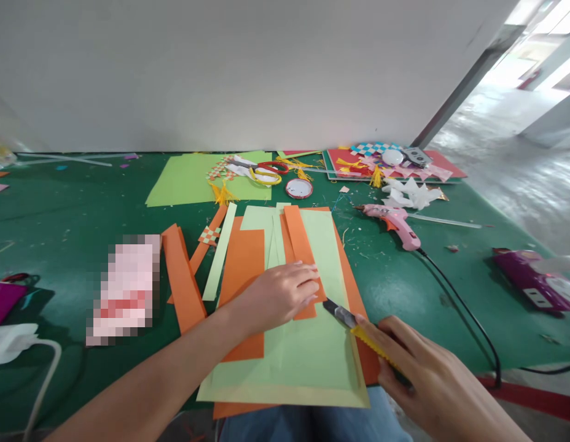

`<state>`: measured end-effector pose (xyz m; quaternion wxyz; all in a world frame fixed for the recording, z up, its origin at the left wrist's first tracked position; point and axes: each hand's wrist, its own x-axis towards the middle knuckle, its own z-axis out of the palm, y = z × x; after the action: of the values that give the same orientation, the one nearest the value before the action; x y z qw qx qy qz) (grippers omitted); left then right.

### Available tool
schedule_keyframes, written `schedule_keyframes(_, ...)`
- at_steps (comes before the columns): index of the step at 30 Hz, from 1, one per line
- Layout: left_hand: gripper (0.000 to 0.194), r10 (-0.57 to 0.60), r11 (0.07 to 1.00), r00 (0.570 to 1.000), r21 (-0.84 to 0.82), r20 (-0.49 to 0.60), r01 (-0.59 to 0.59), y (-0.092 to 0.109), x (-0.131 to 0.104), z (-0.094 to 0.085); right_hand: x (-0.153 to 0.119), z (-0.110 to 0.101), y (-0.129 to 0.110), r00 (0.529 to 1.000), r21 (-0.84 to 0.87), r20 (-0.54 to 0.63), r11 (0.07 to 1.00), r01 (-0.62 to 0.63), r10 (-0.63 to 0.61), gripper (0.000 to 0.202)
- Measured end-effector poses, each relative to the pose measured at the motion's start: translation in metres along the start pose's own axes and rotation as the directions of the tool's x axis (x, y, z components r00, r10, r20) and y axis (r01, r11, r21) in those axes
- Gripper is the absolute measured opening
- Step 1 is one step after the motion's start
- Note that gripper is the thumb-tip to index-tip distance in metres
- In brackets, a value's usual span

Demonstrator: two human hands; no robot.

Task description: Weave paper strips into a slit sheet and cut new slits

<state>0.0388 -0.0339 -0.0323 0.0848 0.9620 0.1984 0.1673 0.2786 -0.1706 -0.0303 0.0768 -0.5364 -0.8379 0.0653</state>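
Observation:
My left hand (285,291) lies across an orange paper strip (300,230), its fingers stretched out and pressing the strip down. A second orange strip shows partly beneath it. My right hand (414,368) is closed around a yellow utility knife (365,334). The knife's dark blade reaches the lower right corner of the orange strip, close to my left fingertips. Under the strips lie a pale green sheet (308,368) and, at the left, an orange sheet (243,264). More orange paper (354,288) sticks out from below the green sheet.
To the left are orange strips (181,276), a pale green strip (220,252) and a blurred pink item (128,288). Scissors (266,172) and a round lid (299,188) sit at the back. A pink glue gun (393,222) with a black cord lies right; a purple device (538,279) is beyond.

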Motion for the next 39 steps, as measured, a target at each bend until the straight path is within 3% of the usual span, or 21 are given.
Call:
schedule_keyframes(13,0.024,-0.001,1.000,1.000,-0.004,-0.023,0.000,0.001,0.000,0.001,0.015,0.000,0.003,0.998,-0.038,-0.060,0.999,-0.005,0.003,0.052)
schedule_keyframes(24,0.024,0.001,1.000,1.000,0.000,-0.026,-0.001,0.000,-0.001,0.002,0.034,-0.001,0.010,1.000,-0.081,-0.027,0.997,-0.003,0.001,0.052)
schedule_keyframes(39,0.026,0.026,0.998,0.999,0.065,-0.039,-0.023,0.000,-0.001,0.002,0.064,0.004,0.022,0.994,-0.154,-0.107,0.988,0.015,-0.032,0.047)
